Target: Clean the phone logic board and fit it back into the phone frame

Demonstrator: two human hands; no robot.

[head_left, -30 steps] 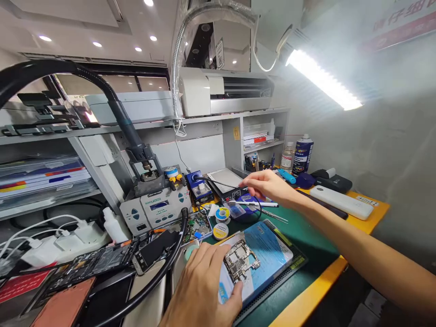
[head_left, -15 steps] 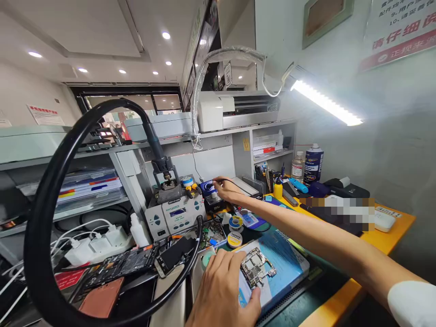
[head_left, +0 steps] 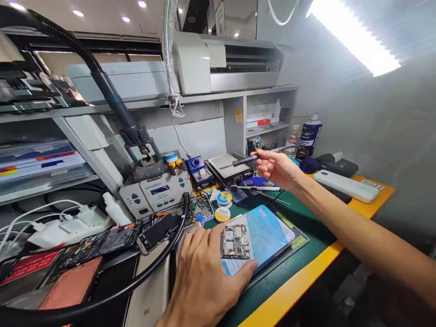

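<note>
My right hand (head_left: 277,168) grips the black handle of a soldering iron (head_left: 243,160), its thin tip pointing left in front of a grey-topped device (head_left: 228,165). Its cable trails back to the right. My left hand (head_left: 207,272) is wrapped over the left end of a flat blue-and-white box (head_left: 269,227), thumb along the near side and fingers on the far left; the fingertips are partly hidden. On this box lies a bare phone circuit board (head_left: 235,241), right beside my left fingers.
Left are a grey rework station (head_left: 158,195), its black hose (head_left: 153,272), a power strip (head_left: 71,227) and phone parts. Solder spools (head_left: 223,214) and a blue soldering station (head_left: 198,171) stand behind the box. Tweezers (head_left: 282,201) lie right. A bright lamp (head_left: 354,36) hangs above.
My right hand has drawn the soldering iron away from the blue station, to the right and nearer. The view has tilted down. My left hand stays at the box.
</note>
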